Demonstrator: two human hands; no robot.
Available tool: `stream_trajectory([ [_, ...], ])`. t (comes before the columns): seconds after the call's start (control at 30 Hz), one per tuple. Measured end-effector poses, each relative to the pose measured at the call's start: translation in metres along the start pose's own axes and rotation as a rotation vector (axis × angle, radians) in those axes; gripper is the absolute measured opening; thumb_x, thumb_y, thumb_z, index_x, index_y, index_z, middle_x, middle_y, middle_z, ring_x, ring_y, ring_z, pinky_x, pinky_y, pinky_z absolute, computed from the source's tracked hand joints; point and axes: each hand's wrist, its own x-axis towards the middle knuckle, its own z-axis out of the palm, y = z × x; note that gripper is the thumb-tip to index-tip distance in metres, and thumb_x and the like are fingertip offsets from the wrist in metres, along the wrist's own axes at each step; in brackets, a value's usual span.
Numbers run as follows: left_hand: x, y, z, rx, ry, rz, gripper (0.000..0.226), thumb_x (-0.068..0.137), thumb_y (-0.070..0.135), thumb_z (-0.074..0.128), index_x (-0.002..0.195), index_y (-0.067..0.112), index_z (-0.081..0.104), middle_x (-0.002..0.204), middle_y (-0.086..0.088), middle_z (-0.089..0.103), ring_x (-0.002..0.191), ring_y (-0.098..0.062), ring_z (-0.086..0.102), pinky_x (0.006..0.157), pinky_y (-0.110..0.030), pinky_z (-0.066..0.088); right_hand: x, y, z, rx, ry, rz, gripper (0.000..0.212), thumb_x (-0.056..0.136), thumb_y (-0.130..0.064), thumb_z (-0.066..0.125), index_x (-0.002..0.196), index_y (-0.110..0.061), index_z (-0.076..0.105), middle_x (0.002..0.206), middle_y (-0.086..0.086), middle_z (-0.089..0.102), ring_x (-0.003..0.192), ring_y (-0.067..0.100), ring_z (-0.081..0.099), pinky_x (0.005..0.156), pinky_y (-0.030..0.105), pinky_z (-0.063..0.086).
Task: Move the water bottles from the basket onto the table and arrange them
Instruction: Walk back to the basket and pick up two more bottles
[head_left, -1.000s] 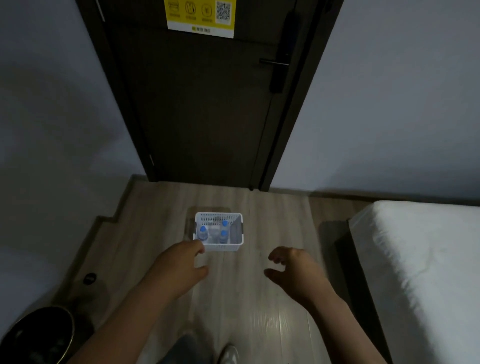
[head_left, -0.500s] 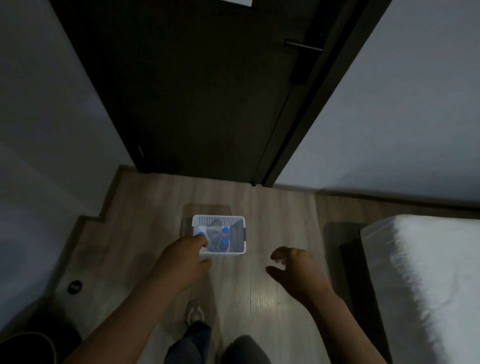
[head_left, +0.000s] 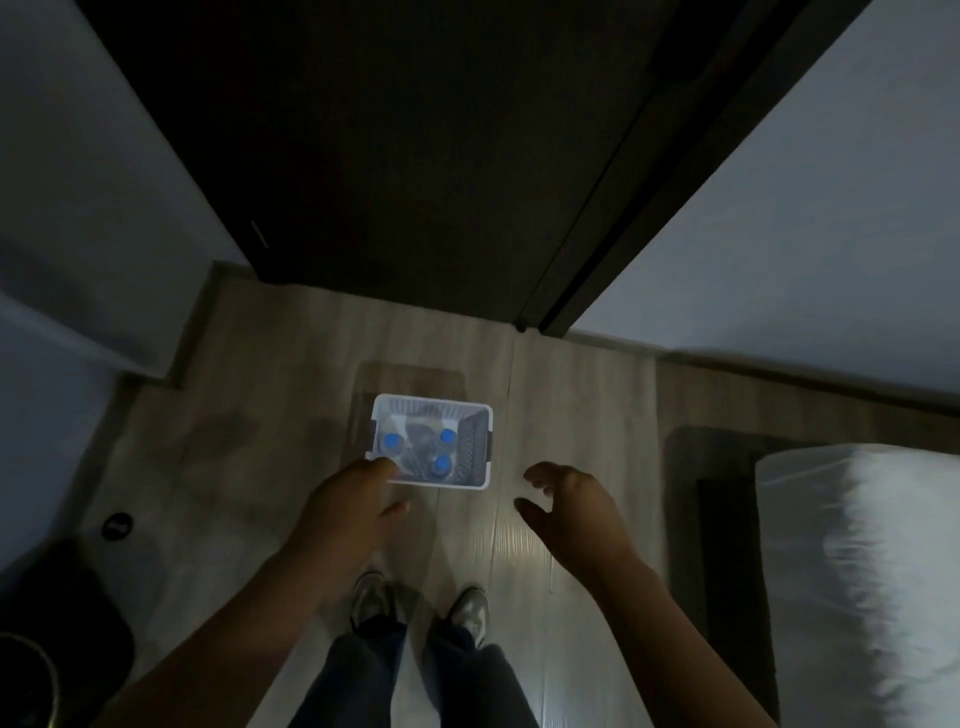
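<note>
Basket (head_left: 452, 484) on the floor (head_left: 270, 415), just before the door (head_left: 389, 156) and a little ahead of the shoes (head_left: 369, 597). Holds three bottles (head_left: 441, 462), upright, blue caps up: one by the left wall, two nearer the middle, with loose room around them. No table in view.

Left hand (head_left: 353, 506): reaches over the basket's near left corner, thumb spread, fingers bent downward. Hides its own fingertips, so cannot tell whether on the rim or merely above it. Shows nothing in its grasp.

Right hand (head_left: 571, 506): hovers to the right of the basket, apart from it, fingers spread and loosely curved. Carries nothing.

Probably at the reach; nothing out of the basket yet.

Possible trouble, as judged from here:
- Could tip if lifted by the left corner alone; needs a second hold on the right side first.
- With any tilt, would let the bottles slide, topple, even roll over the rim, given the free space inside.
- In this dim light, easy to misjudge the rim and shove the basket along the smooth floor instead of catching it.
- If taken singly by the cap, could slip from a pinch; safer round the body.
- On turning with the load, could clip the bed (head_left: 857, 545), close on the right.
</note>
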Motion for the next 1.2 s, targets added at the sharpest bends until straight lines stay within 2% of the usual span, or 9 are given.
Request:
stream_trajectory([
  [0.13,0.036,-0.019,0.043,-0.033,0.006,-0.031,0.017,0.088,0.034,0.061,0.098,0.020,0.057,0.101,0.004,0.065,0.086,-0.007,0.059,0.075,-0.021,0.047,0.045,0.023,0.027,0.013,0.001,-0.029,0.040,0.090,-0.036,0.061,0.127,-0.023,0.057,0.121,-0.004,0.064,0.107,0.009,0.060,0.091,0.024,0.049],
  [0.3,0.086,-0.049,0.105,-0.081,-0.019,-0.055,0.010,0.089,0.028,0.060,0.094,0.020,0.058,0.097,0.001,0.065,0.085,-0.010,0.062,0.081,-0.032,0.053,0.106,0.055,0.075,0.011,-0.006,-0.062,0.037,0.090,-0.035,0.061,0.125,-0.023,0.058,0.117,-0.003,0.065,0.101,0.009,0.061,0.084,0.020,0.046],
  [0.47,0.142,-0.091,0.174,-0.097,-0.014,-0.065,0.026,0.088,0.031,0.062,0.113,0.025,0.056,0.112,0.008,0.062,0.100,-0.005,0.057,0.084,-0.017,0.041,0.171,0.087,0.143,0.031,-0.016,-0.069,0.041,0.091,-0.036,0.059,0.129,-0.022,0.055,0.122,-0.002,0.063,0.107,0.010,0.059,0.089,0.023,0.048],
  [0.6,0.186,-0.121,0.231,-0.102,0.004,-0.051,0.023,0.088,0.032,0.063,0.109,0.026,0.056,0.117,0.008,0.062,0.107,-0.005,0.055,0.087,-0.017,0.035,0.221,0.108,0.204,0.066,-0.018,-0.074,0.041,0.091,-0.037,0.059,0.130,-0.022,0.054,0.124,-0.002,0.062,0.107,0.010,0.059,0.088,0.022,0.047],
  [0.73,0.232,-0.154,0.287,-0.131,0.018,-0.092,0.031,0.089,0.033,0.061,0.118,0.025,0.053,0.122,0.006,0.060,0.111,-0.009,0.055,0.085,-0.017,0.035,0.269,0.129,0.263,0.075,-0.013,-0.089,0.038,0.091,-0.034,0.060,0.126,-0.020,0.056,0.121,0.000,0.063,0.106,0.013,0.060,0.088,0.023,0.047],
  [0.87,0.269,-0.186,0.336,-0.174,0.043,-0.089,0.032,0.086,0.031,0.064,0.116,0.025,0.055,0.117,0.003,0.061,0.102,-0.009,0.056,0.084,-0.021,0.041,0.312,0.148,0.315,0.119,0.036,-0.100,0.037,0.089,-0.031,0.063,0.124,-0.017,0.059,0.119,0.004,0.065,0.104,0.016,0.062,0.084,0.021,0.043],
  [1.0,0.288,-0.208,0.370,-0.190,0.069,-0.082,0.040,0.086,0.031,0.065,0.124,0.022,0.053,0.125,0.000,0.058,0.111,-0.015,0.055,0.094,-0.029,0.045,0.342,0.162,0.352,0.139,0.067,-0.123,0.042,0.089,-0.033,0.063,0.128,-0.020,0.056,0.125,0.002,0.063,0.110,0.016,0.061,0.090,0.024,0.045],
  [1.1,0.294,-0.214,0.383,-0.197,0.089,-0.071,0.043,0.085,0.035,0.066,0.123,0.023,0.053,0.126,0.002,0.058,0.113,-0.015,0.055,0.095,-0.028,0.044,0.355,0.167,0.368,0.144,0.072,-0.134,0.045,0.088,-0.034,0.065,0.130,-0.023,0.053,0.130,0.000,0.060,0.112,0.015,0.060,0.096,0.031,0.048],
  [1.2,0.295,-0.214,0.390,-0.206,0.088,-0.061,0.040,0.083,0.034,0.067,0.120,0.025,0.055,0.124,0.003,0.059,0.112,-0.014,0.055,0.095,-0.028,0.044,0.362,0.168,0.376,0.148,0.056,-0.162,0.047,0.086,-0.032,0.067,0.130,-0.023,0.053,0.130,-0.001,0.059,0.113,0.014,0.058,0.097,0.032,0.048],
])
